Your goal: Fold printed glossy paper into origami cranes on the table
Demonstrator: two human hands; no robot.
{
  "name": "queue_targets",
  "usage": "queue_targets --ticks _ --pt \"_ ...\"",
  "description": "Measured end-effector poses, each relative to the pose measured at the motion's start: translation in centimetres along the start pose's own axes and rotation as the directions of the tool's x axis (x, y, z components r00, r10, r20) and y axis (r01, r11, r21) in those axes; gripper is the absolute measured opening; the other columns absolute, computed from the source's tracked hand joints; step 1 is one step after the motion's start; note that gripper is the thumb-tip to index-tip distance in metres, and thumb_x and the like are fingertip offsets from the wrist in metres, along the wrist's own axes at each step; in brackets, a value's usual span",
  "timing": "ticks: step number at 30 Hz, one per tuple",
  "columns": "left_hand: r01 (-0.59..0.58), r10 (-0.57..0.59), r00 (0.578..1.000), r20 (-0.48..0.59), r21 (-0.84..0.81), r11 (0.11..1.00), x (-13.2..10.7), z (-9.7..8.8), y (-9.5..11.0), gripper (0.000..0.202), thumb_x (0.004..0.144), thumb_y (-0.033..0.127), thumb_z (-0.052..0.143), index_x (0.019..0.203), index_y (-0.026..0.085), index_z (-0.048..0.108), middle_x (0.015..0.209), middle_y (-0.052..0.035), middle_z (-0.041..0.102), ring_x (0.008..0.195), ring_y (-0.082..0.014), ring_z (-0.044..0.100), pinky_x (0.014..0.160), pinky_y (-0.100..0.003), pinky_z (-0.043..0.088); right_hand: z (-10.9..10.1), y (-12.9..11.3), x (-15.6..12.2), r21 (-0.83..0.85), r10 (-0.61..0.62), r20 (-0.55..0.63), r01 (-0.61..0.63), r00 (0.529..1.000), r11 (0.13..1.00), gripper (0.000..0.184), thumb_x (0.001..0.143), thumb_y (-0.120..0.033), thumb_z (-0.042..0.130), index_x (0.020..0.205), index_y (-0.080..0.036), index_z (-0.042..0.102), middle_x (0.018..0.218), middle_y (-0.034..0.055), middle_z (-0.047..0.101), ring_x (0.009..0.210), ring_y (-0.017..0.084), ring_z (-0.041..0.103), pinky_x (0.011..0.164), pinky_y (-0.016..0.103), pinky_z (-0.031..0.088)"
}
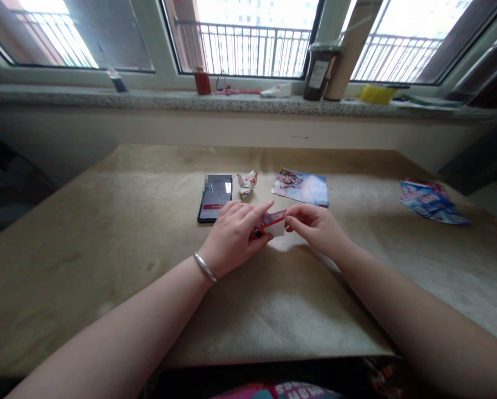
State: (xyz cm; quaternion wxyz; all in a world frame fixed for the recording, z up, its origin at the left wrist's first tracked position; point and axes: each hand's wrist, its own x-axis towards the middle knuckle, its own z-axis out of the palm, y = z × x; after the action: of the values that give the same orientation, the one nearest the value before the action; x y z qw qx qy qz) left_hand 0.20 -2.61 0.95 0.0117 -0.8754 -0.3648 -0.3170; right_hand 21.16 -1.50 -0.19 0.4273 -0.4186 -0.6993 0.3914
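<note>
Between my hands is a small piece of printed paper [276,224], red and dark on one face and white on the other. My left hand [240,230] grips its left part between thumb and fingers, and a silver bangle circles that wrist. The fingertips of my right hand [312,224] pinch its right edge. Just beyond my left hand lies a smartphone [215,195] with its screen lit. A folded paper shape [247,183] sits to the right of the phone. Farther back, a flat printed sheet [301,187] in blue and white rests on the table.
Several blue and red printed papers or packets [431,200] lie on the right of the table [107,266]. Behind it, a stone windowsill [157,101] holds a red container [202,82], a dark labelled box [318,73], a cardboard tube [343,66] and a yellow item [377,94].
</note>
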Motion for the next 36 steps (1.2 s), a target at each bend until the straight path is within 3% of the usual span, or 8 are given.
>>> queue_targets --ticks 6,10,16,21,24,28,32,36 --pt "-0.016 0.016 0.996 -0.085 0.005 1.000 0.0 0.0 -0.1 0.046 0.082 0.031 0.063 0.125 0.019 0.050 0.107 -0.0071 0.065 0.097 -0.0225 0.057 0.095 -0.042 0.038 -0.2 -0.4 -0.3 0.003 -0.131 0.040 0.131 0.991 0.991 0.015 0.081 -0.028 0.058 0.091 -0.019 0.064 0.087 0.0043 0.068 0.078 0.015 0.064 0.068 0.028 0.054" --pt "0.045 -0.055 0.988 -0.143 -0.069 0.997 0.1 0.0 0.0 0.040 0.081 0.028 0.063 0.119 0.018 0.055 0.105 -0.0077 0.065 0.095 -0.0220 0.056 0.089 -0.039 0.042 0.1 -0.3 -0.4 -0.087 -0.218 0.054 0.222 0.974 0.971 0.030 0.073 -0.025 0.067 0.102 -0.021 0.062 0.102 0.0057 0.066 0.094 0.019 0.062 0.073 0.031 0.056" --pt "-0.001 -0.017 0.981 -0.193 -0.095 0.995 0.3 -0.3 0.2 0.032 0.082 0.028 0.063 0.113 0.019 0.059 0.102 -0.0062 0.066 0.093 -0.0207 0.057 0.090 -0.039 0.040 0.2 -0.2 -0.2 -0.179 -0.239 0.022 0.239 0.971 0.954 0.018 0.078 -0.023 0.063 0.096 -0.021 0.064 0.095 0.0045 0.069 0.085 0.016 0.065 0.068 0.029 0.057" --pt "-0.043 0.016 0.977 -0.212 -0.123 0.991 0.5 -0.3 0.3 0.024 0.083 0.028 0.063 0.107 0.020 0.060 0.100 -0.0056 0.066 0.094 -0.0196 0.057 0.094 -0.040 0.040 -0.2 -0.9 -0.3 -0.321 -0.375 0.009 0.358 0.927 0.877 0.009 0.079 -0.023 0.064 0.088 -0.022 0.064 0.094 0.0042 0.069 0.085 0.016 0.065 0.064 0.027 0.056" --pt "-0.044 0.019 0.979 -0.204 -0.119 0.992 0.4 -0.1 0.2 0.036 0.079 0.033 0.068 0.111 0.020 0.057 0.105 -0.0072 0.064 0.099 -0.0223 0.056 0.095 -0.042 0.040 -0.3 -1.2 -0.5 -0.376 -0.429 -0.003 0.397 0.903 0.837 0.008 0.081 -0.023 0.063 0.089 -0.022 0.065 0.093 0.0037 0.070 0.084 0.016 0.065 0.065 0.027 0.056" --pt "0.000 -0.014 0.990 -0.141 -0.096 0.995 0.1 0.2 0.1 0.050 0.070 0.031 0.075 0.114 0.020 0.053 0.111 -0.0089 0.062 0.104 -0.0259 0.055 0.098 -0.046 0.038 -0.2 -1.3 -0.7 -0.368 -0.418 -0.021 0.382 0.908 0.848 0.008 0.082 -0.024 0.062 0.089 -0.022 0.066 0.093 0.0036 0.070 0.083 0.016 0.065 0.062 0.025 0.056" --pt "0.025 -0.042 0.984 -0.173 -0.100 0.995 0.1 0.3 0.1 0.042 0.074 0.023 0.070 0.111 0.021 0.052 0.107 -0.0067 0.064 0.101 -0.0237 0.058 0.102 -0.048 0.034 -0.1 -1.3 -0.7 -0.312 -0.349 -0.008 0.329 0.937 0.891 0.011 0.081 -0.025 0.062 0.091 -0.023 0.065 0.092 0.0028 0.069 0.078 0.014 0.065 0.062 0.025 0.057" --pt "0.035 -0.066 0.971 -0.231 -0.134 0.990 0.3 0.4 0.1 0.034 0.076 0.020 0.068 0.107 0.021 0.054 0.101 -0.0057 0.066 0.096 -0.0222 0.058 0.096 -0.043 0.040 0.1 -0.9 -0.7 -0.258 -0.287 0.039 0.287 0.957 0.923 0.023 0.076 -0.024 0.066 0.099 -0.024 0.064 0.097 0.0032 0.068 0.084 0.016 0.064 0.067 0.029 0.057"
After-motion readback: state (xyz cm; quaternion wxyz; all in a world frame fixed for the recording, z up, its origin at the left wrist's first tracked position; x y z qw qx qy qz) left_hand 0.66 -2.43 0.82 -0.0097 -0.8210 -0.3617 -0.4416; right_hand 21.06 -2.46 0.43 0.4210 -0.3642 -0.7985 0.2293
